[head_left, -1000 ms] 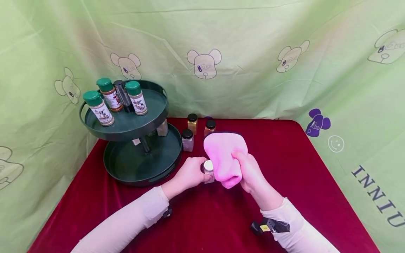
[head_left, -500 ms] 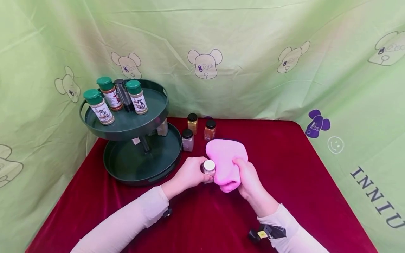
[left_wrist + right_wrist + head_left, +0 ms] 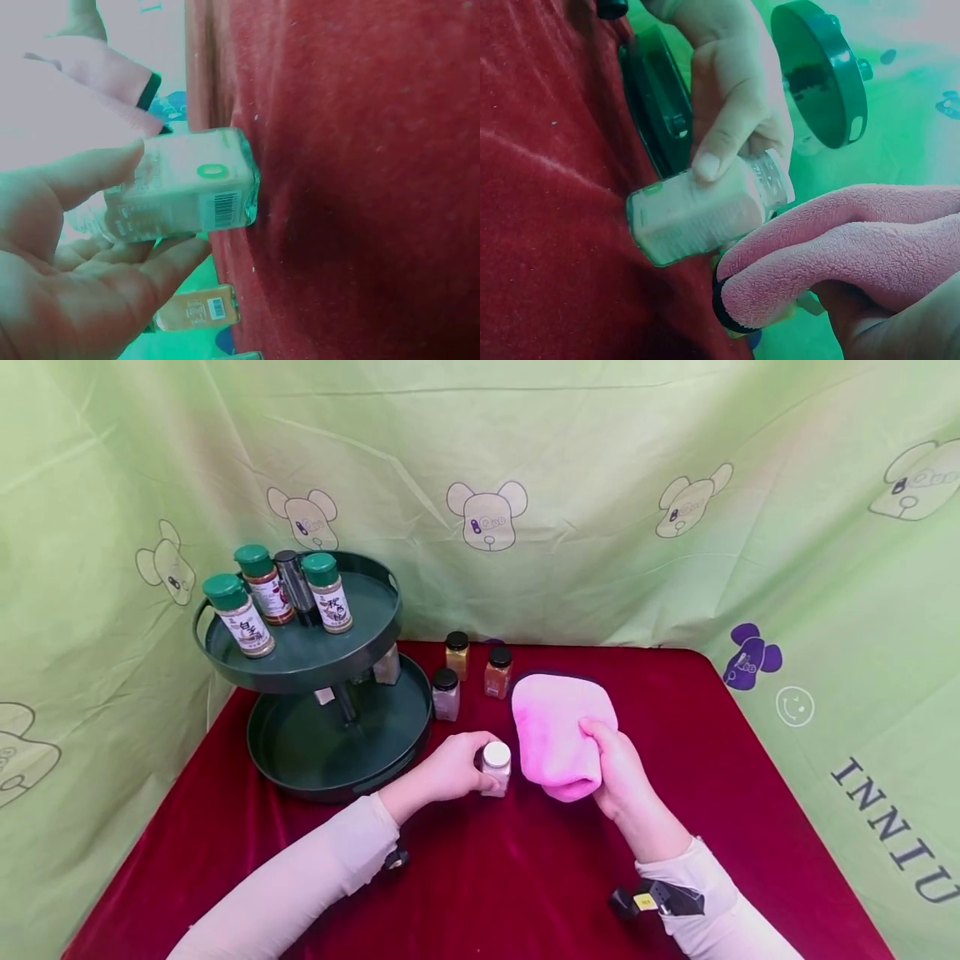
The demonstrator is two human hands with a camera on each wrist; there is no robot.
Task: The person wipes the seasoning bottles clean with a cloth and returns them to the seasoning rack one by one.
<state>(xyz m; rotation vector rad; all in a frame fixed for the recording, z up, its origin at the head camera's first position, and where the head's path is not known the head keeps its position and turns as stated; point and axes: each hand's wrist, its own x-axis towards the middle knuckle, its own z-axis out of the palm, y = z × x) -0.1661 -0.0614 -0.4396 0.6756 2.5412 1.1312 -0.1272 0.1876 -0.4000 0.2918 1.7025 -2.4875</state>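
My left hand grips a small square glass spice jar with a white lid and pale contents, thumb on one side and fingers on the other. The jar stands close over the red cloth; its label and barcode show in the left wrist view on the jar's side. In my right hand is a folded pink towel with a dark edge, pinched with the thumb on top. A gap separates towel and jar in the head view. The right wrist view shows the towel's fold near the jar's lid end.
A dark green two-tier round rack stands at the left. Its upper tier bears several spice bottles, including a green-capped one. Behind my hands are three black-lidded jars: purplish, yellow and orange. A green curtain hangs behind.
The pink towel in my right hand has dipped, then moved right, away from the jar it overlapped earlier. The orange jar behind came into full view. My left hand stays with its jar.
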